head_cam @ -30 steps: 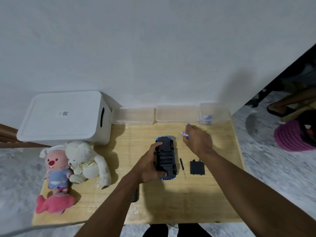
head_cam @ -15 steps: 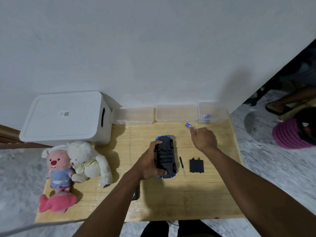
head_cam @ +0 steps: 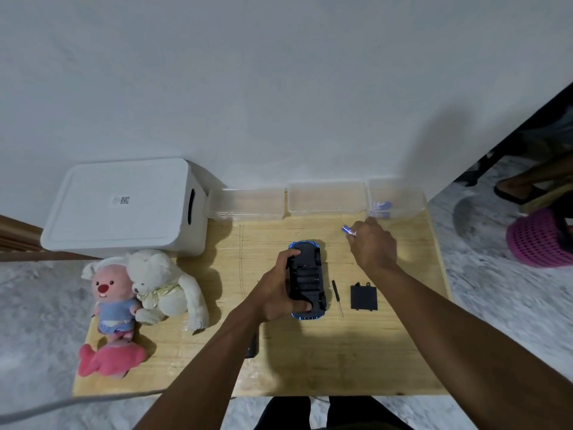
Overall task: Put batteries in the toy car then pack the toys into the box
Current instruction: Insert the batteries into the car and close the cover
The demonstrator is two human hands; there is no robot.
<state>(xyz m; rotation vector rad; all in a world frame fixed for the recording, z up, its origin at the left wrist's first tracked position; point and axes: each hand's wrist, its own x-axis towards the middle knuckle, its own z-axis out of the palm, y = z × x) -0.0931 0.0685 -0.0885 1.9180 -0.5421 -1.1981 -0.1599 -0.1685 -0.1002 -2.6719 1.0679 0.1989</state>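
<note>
— How far along is this?

— Early, I judge. Nearest, by the near-left corner, a pink fish plush (head_cam: pixel 108 361) lies on the surface (head_cam: pixel 341 361). A pink beaver plush (head_cam: pixel 113 301) and a white bear (head_cam: pixel 162 283) sit behind it along the left edge. None is packed. In the middle the left hand (head_cam: pixel 276 293) grips the toy car (head_cam: pixel 307 279), which lies belly up, with fingers curled round its side and the thumb on its near end. Its belly is uncovered and dark, and I cannot tell if any cell sits inside.

— And the cover?

— The battery cover (head_cam: pixel 363 297) lies flat toward the right edge, apart from the car, with the screwdriver (head_cam: pixel 337 296) between them. Farther back the right hand (head_cam: pixel 373 246) pinches one battery (head_cam: pixel 348 230) in its fingertips, beyond the car's far end.

— So what is left?

— Seating the cells, refitting and screwing down the cover, then opening the box and loading the car and plush toys.

— Containers?

— Three clear tubs (head_cam: pixel 325 200) line the far edge. The corner tub (head_cam: pixel 406 193) at the far right holds small blue pieces (head_cam: pixel 382 207), likely more batteries. I see nothing in the other two. The white box (head_cam: pixel 124 206) stands at the far-left corner, lid on, contents hidden.
</note>
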